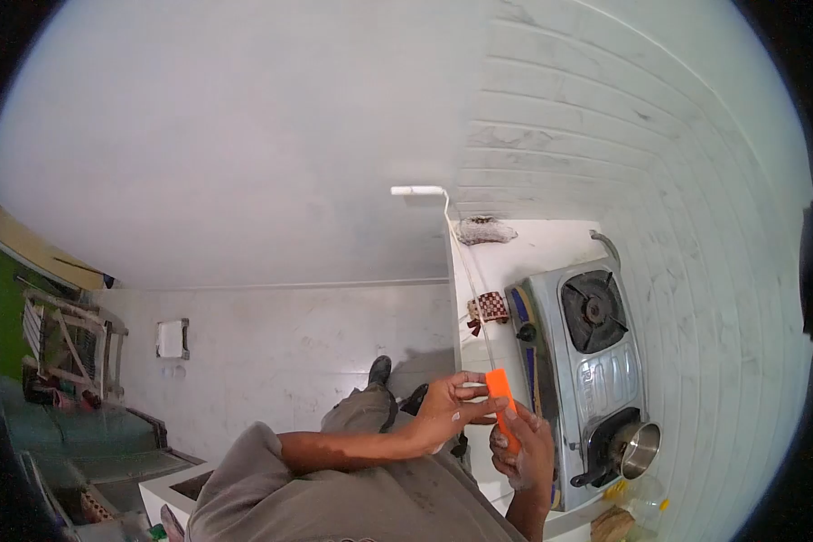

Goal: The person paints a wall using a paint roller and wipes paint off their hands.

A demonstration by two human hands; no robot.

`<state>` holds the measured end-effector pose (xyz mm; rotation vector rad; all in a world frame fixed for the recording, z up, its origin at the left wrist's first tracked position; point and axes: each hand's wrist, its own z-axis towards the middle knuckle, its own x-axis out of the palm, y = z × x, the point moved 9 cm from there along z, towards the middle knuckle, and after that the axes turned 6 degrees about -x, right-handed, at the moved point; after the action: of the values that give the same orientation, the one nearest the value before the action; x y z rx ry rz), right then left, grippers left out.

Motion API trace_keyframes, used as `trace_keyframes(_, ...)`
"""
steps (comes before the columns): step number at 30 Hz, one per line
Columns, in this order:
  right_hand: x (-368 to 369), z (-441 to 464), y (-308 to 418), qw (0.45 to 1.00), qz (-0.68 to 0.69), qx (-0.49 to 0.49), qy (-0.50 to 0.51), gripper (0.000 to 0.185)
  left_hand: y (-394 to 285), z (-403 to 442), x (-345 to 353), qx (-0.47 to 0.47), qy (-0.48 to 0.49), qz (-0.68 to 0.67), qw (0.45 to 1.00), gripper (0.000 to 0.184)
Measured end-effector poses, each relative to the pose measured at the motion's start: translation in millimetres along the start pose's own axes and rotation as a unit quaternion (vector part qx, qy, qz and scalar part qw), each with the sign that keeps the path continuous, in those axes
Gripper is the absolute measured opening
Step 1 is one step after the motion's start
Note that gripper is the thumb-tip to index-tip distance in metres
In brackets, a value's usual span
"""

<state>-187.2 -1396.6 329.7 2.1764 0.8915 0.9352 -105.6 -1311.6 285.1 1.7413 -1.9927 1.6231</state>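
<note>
A paint roller (pixel 415 191) with a slim white sleeve, a long thin rod and an orange handle stretches away from me towards the wall. My left hand (pixel 452 406) pinches the upper part of the orange handle between thumb and fingers. Lower down, my right hand (pixel 526 449) is closed around the same handle. The white sleeve lies level in front of the pale wall (pixel 289 135); whether it touches the surface I cannot tell. Beneath the rod, on the counter, lies a red-and-white checked cloth (pixel 488 308).
On the right, a two-burner gas stove (pixel 601 370) stands on the white counter (pixel 551 239), with a steel pot (pixel 640 450) at its near end. A grey, stained object (pixel 486 231) lies at the counter's far end. On the floor, left, is a white container (pixel 172 340); beyond it, a wooden rack (pixel 72 339).
</note>
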Motion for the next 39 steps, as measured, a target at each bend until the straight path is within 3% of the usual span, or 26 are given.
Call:
trace_keyframes(3,-8.0,2.3,-16.1,0.999,0.029,0.018,0.020,0.044,16.6,-2.8,-11.5,-0.011,-0.011,0.021,1.000,0.038)
trace_keyframes(7,-0.8,15.2,-29.6,0.999,0.016,0.030,0.037,0.037,27.9,4.2,-34.5,-0.018,-0.061,0.035,0.997,0.033)
trace_keyframes(17,35.2,47.8,-32.0,0.998,0.030,0.000,0.062,0.031,-9.2,9.4,-58.0,0.027,-0.142,0.012,0.989,0.033)
trace_keyframes(22,44.5,73.0,-41.3,0.998,0.025,-0.001,0.062,0.029,-6.3,32.4,-88.4,0.053,-0.159,-0.016,0.986,0.030)
trace_keyframes(39,46.7,216.5,-127.6,0.999,0.001,0.020,0.030,0.021,42.8,131.4,-231.4,0.001,-0.224,-0.061,0.973,0.032)
